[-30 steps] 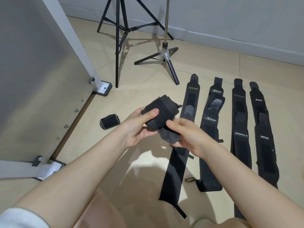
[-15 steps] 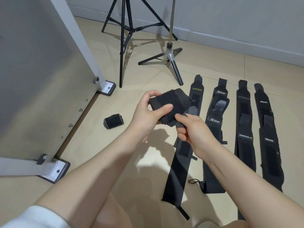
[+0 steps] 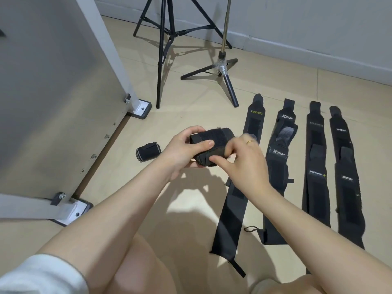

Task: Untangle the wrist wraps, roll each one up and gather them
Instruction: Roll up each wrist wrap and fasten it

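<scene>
Hands both on the rolled wrap [image 3: 212, 143]: left hand [image 3: 182, 151] grips it, right hand [image 3: 241, 160] pinches its lower edge. Roll's long axis runs roughly 8 to 2 o'clock. Finished roll [image 3: 148, 153] sits at 9 o'clock.

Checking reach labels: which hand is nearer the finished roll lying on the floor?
Left. The left hand is just right of the floor roll; the right hand is farther right, beyond the held roll.

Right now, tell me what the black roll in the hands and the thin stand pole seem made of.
Black rolled wrist wrap: apparently elastic woven fabric with a fuzzy hook-and-loop strip, matte, bending under the left hand and right hand. Thin brass-coloured stand pole: probably metal, a smooth shiny tube.
</scene>
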`<state>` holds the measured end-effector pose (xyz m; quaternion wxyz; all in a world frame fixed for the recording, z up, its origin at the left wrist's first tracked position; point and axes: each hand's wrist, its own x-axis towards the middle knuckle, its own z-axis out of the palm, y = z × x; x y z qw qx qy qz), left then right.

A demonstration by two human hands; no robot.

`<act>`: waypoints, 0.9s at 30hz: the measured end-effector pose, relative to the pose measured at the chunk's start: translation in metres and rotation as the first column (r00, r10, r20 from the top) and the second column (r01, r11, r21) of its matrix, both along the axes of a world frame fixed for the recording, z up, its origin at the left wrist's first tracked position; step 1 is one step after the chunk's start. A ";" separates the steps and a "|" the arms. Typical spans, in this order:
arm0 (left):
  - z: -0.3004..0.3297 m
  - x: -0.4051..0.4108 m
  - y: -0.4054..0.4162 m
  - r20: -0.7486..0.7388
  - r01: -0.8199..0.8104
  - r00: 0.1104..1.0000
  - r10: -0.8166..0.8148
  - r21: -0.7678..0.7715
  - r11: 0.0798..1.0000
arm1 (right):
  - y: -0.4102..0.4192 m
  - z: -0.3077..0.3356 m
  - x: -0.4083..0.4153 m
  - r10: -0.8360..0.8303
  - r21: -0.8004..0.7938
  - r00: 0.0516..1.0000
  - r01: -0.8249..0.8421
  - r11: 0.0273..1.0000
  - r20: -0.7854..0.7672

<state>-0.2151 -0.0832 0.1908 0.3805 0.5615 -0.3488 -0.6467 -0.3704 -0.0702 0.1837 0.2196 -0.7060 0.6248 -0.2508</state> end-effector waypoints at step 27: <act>-0.135 0.078 0.047 -0.060 -0.207 0.973 0.224 0.211 0.955 | -0.007 -0.135 0.086 -0.468 0.712 0.559 -0.374 0.594 0.684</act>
